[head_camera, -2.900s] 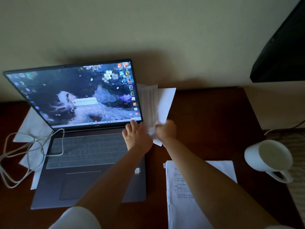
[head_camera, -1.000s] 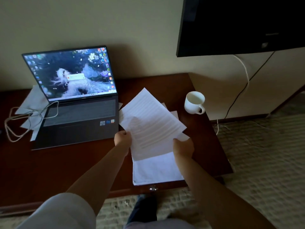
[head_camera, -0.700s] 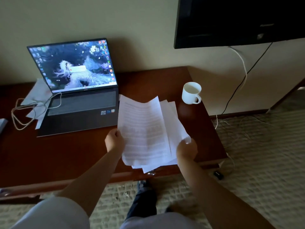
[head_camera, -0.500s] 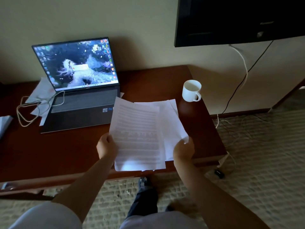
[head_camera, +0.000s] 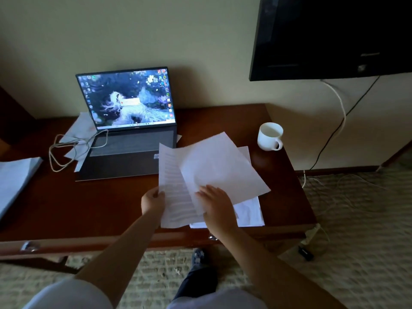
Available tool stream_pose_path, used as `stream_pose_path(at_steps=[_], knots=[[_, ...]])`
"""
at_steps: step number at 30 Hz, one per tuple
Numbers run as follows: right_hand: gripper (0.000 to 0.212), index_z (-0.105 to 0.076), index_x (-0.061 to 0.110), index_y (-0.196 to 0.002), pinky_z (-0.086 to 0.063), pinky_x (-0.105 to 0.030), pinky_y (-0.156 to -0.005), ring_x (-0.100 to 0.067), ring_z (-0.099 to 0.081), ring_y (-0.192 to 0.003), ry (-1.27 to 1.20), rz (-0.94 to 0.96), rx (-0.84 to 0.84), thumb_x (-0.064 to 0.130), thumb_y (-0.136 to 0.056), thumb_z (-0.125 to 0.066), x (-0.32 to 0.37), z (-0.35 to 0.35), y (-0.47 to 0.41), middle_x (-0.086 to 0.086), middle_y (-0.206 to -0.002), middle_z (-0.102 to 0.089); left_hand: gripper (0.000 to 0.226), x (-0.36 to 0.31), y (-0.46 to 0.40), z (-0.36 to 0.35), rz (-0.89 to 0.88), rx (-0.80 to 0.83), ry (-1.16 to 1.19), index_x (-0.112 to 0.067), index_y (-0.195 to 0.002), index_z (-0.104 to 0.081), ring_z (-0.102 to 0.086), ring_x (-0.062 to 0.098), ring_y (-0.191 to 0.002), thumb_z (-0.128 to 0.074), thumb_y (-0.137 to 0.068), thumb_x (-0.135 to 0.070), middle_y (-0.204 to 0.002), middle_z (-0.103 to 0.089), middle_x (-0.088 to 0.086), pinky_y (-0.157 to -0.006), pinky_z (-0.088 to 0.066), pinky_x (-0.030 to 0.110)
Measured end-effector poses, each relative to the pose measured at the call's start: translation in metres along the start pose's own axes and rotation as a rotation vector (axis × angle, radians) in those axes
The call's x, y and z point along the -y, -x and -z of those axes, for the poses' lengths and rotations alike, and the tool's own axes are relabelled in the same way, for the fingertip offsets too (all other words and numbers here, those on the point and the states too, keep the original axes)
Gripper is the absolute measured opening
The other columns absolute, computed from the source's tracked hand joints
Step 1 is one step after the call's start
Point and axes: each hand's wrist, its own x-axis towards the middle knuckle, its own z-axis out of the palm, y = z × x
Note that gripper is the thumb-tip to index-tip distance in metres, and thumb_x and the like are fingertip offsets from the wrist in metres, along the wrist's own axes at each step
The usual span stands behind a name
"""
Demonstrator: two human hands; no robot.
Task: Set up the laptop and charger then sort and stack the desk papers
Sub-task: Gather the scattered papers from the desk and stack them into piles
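The open laptop (head_camera: 129, 150) sits lit at the back of the brown desk (head_camera: 100, 206). A white charger cable (head_camera: 64, 150) lies looped at its left, one loop over the keyboard corner. My left hand (head_camera: 153, 201) grips the left edge of a printed sheet (head_camera: 174, 197) held above the desk. My right hand (head_camera: 214, 204) holds a blank-faced sheet (head_camera: 223, 170) that lies askew over the printed one, fingers spread on top. Under both, a paper stack (head_camera: 249, 212) lies near the desk's front edge.
A white mug (head_camera: 269, 136) stands at the desk's back right. Loose sheets (head_camera: 78, 130) stick out from under the laptop's left side, and another paper pile (head_camera: 15, 179) lies at far left. A dark TV (head_camera: 334, 36) hangs on the wall. Cables and a power strip (head_camera: 312, 233) lie on the carpet.
My right hand has moved left from the papers' right edge onto the upper sheet, which now fans out to the right. My left hand still grips the printed sheet.
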Motion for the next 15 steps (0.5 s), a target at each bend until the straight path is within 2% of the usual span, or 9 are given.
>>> stream_pose_path(at_steps=[2,5,7,9,11,13,14,15], knots=[[0.048,-0.063,0.007,-0.116,-0.041,-0.042,-0.105,-0.030,-0.052,-0.122,-0.052,-0.034,0.139,-0.011,-0.074,-0.046,-0.004,-0.007,0.003,-0.009,-0.128,-0.059,0.032,0.005,-0.001,0.003,0.012,-0.009,-0.006,-0.007,-0.127,-0.059,-0.055,0.021,-0.091,-0.048,-0.097,-0.010,-0.119,-0.062,0.011,-0.076,-0.047,0.032],[0.057,-0.046,0.009,-0.138,-0.025,-0.031,-0.114,-0.023,-0.036,-0.137,-0.105,-0.145,0.182,-0.011,-0.084,-0.044,-0.007,-0.002,0.000,-0.007,-0.145,-0.044,0.029,0.010,-0.005,0.007,0.000,-0.036,-0.011,-0.007,-0.122,-0.061,-0.054,0.020,-0.089,-0.047,-0.097,-0.010,-0.114,-0.064,0.010,-0.076,-0.045,0.031],[0.056,-0.038,0.011,-0.143,-0.026,-0.028,-0.113,-0.020,-0.036,-0.137,-0.095,-0.196,0.136,-0.008,-0.090,-0.040,-0.007,-0.003,-0.003,-0.006,-0.146,-0.042,0.028,0.011,-0.007,0.010,-0.005,-0.056,-0.006,-0.008,-0.120,-0.062,-0.055,0.020,-0.089,-0.045,-0.098,-0.011,-0.110,-0.064,0.009,-0.076,-0.047,0.033],[0.052,-0.040,0.010,-0.142,-0.035,-0.029,-0.107,-0.022,-0.045,-0.130,-0.033,-0.174,0.068,-0.005,-0.092,-0.040,-0.004,-0.004,-0.004,-0.007,-0.140,-0.049,0.027,0.011,-0.008,0.011,-0.022,-0.082,0.003,-0.010,-0.115,-0.064,-0.057,0.021,-0.088,-0.044,-0.098,-0.010,-0.106,-0.065,0.007,-0.076,-0.049,0.034],[0.046,-0.049,0.004,-0.135,-0.044,-0.028,-0.098,-0.026,-0.058,-0.119,-0.119,-0.269,-0.234,-0.005,-0.090,-0.049,0.001,-0.004,-0.008,-0.012,-0.131,-0.058,0.028,0.009,-0.009,0.012,-0.037,-0.111,0.022,-0.017,-0.096,-0.068,-0.058,0.023,-0.084,-0.042,-0.096,-0.008,-0.091,-0.065,0.003,-0.072,-0.049,0.032],[0.038,-0.053,-0.002,-0.130,-0.042,-0.021,-0.094,-0.029,-0.060,-0.114,-0.387,-0.568,-0.606,-0.003,-0.093,-0.047,0.005,0.011,-0.025,-0.017,-0.126,-0.061,0.033,0.004,-0.008,0.013,-0.021,-0.132,0.069,-0.025,-0.075,-0.060,-0.057,0.023,-0.080,-0.040,-0.094,-0.006,-0.076,-0.059,-0.003,-0.070,-0.046,0.030],[0.035,-0.052,-0.002,-0.130,-0.039,-0.013,-0.093,-0.028,-0.058,-0.116,-0.548,-0.712,-0.723,0.000,-0.097,-0.043,0.006,0.024,-0.036,-0.018,-0.126,-0.060,0.032,0.002,-0.008,0.014,-0.003,-0.140,0.093,-0.023,-0.076,-0.059,-0.057,0.023,-0.081,-0.040,-0.094,-0.006,-0.076,-0.057,-0.004,-0.070,-0.046,0.030],[0.034,-0.052,-0.001,-0.131,-0.036,-0.008,-0.090,-0.028,-0.056,-0.118,-0.699,-0.836,-0.762,0.004,-0.100,-0.039,0.005,0.036,-0.047,-0.017,-0.127,-0.059,0.028,0.000,-0.009,0.014,0.010,-0.151,0.116,-0.020,-0.084,-0.062,-0.057,0.022,-0.083,-0.041,-0.095,-0.006,-0.080,-0.058,-0.004,-0.072,-0.045,0.030]])
